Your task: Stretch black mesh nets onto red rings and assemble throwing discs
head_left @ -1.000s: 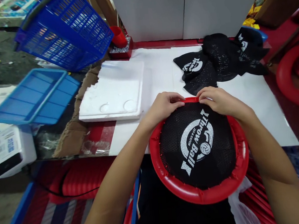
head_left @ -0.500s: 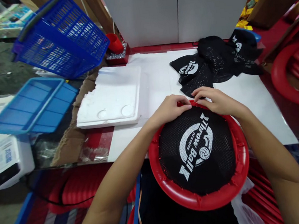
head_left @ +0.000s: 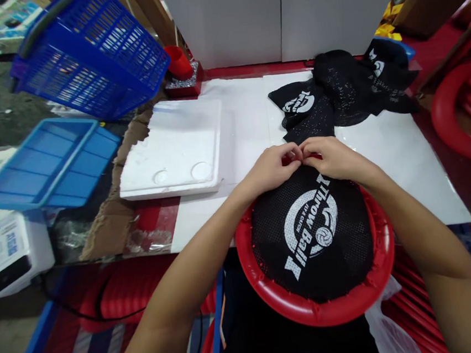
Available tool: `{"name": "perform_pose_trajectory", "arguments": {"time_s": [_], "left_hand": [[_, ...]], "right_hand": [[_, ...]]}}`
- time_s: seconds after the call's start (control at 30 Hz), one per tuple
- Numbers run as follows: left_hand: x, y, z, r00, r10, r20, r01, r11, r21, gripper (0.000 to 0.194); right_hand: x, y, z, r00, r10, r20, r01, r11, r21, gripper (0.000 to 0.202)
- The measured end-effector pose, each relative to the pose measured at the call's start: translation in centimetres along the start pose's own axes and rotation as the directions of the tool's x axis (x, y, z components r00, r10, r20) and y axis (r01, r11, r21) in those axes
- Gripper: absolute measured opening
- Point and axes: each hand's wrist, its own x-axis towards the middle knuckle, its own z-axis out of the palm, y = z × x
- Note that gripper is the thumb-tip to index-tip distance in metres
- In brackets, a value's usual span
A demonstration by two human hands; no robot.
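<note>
A round red ring (head_left: 321, 313) with black mesh (head_left: 347, 260) stretched inside it leans against the table's front edge, its mesh printed "Throw Ball" in white. At its far rim my left hand (head_left: 278, 165) pinches the edge from the left. My right hand (head_left: 328, 158) pinches the same edge from the right, fingertips touching those of the left. The fingers hide that bit of rim. Beyond my hands lies a pile of black mesh pieces (head_left: 341, 86) with white print.
A white foam block (head_left: 174, 146) lies left on the table, beside torn cardboard (head_left: 112, 219). Further left are a blue basket (head_left: 94, 57) and a blue tray (head_left: 47, 167). A red cup (head_left: 179, 62) and a large carton (head_left: 229, 24) stand behind. Red rings (head_left: 462, 113) are at right.
My right hand has closed in on my left, so the fingertips now meet at the rim. The view has shifted slightly.
</note>
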Motion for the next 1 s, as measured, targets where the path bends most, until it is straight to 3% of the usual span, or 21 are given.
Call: {"name": "perform_pose_trajectory", "arguments": {"time_s": [0.1, 0.17, 0.27, 0.33, 0.4, 0.47, 0.53, 0.63, 0.73, 0.87, 1.0], "left_hand": [[-0.7, 0.0, -1.2, 0.983, 0.129, 0.131, -0.148, 0.978, 0.148, 0.012], [-1.6, 0.5, -2.2, 0.985, 0.105, 0.137, -0.148, 0.921, 0.359, 0.015], [-3.3, 2.3, -3.9, 0.993, -0.109, 0.036, 0.053, 0.715, 0.697, 0.022], [-4.4, 3.8, -4.9, 0.96, -0.28, -0.01, 0.181, 0.592, 0.786, 0.026], [-5.1, 5.4, -5.4, 0.919, -0.394, 0.036, 0.21, 0.563, 0.799, 0.029], [-5.1, 6.4, -5.1, 0.91, -0.403, 0.1, 0.172, 0.585, 0.793, 0.029], [-4.5, 6.5, -4.2, 0.943, -0.316, 0.106, 0.118, 0.615, 0.78, 0.027], [-2.9, 5.2, -2.5, 0.991, -0.109, 0.077, 0.014, 0.663, 0.748, 0.023], [-2.1, 3.1, -1.8, 0.999, -0.013, 0.044, -0.019, 0.76, 0.65, 0.022], [-2.6, 1.3, -2.4, 0.989, -0.066, -0.129, 0.11, 0.921, 0.374, 0.014], [-2.5, 0.9, -3.0, 0.979, -0.145, -0.143, 0.168, 0.971, 0.17, 0.008]], "right_hand": [[-0.2, 0.2, -0.4, 0.995, -0.077, -0.057, 0.077, 0.997, -0.004, 0.014], [-0.9, 0.5, -1.6, 0.989, -0.094, -0.118, 0.096, 0.995, 0.015, 0.015], [-2.6, 1.3, -4.0, 0.989, -0.022, -0.149, 0.018, 0.999, -0.026, 0.023], [-3.5, 2.0, -5.2, 0.998, 0.032, -0.045, -0.036, 0.996, -0.085, 0.03], [-3.9, 2.6, -5.2, 0.996, 0.053, 0.076, -0.041, 0.988, -0.147, 0.036], [-3.8, 2.9, -4.3, 0.993, 0.048, 0.106, -0.025, 0.977, -0.21, 0.04], [-3.5, 2.7, -3.1, 0.996, 0.035, 0.081, -0.013, 0.966, -0.259, 0.04], [-3.3, 2.1, -1.8, 0.998, 0.024, 0.055, -0.008, 0.962, -0.274, 0.031], [-3.4, 1.7, -1.9, 0.999, 0.03, 0.041, -0.02, 0.973, -0.228, 0.019], [-3.4, 1.6, -3.3, 0.996, 0.06, 0.06, -0.052, 0.991, -0.123, 0.015], [-1.5, 1.0, -3.5, 0.996, 0.038, 0.077, -0.029, 0.992, -0.119, 0.015]]}}
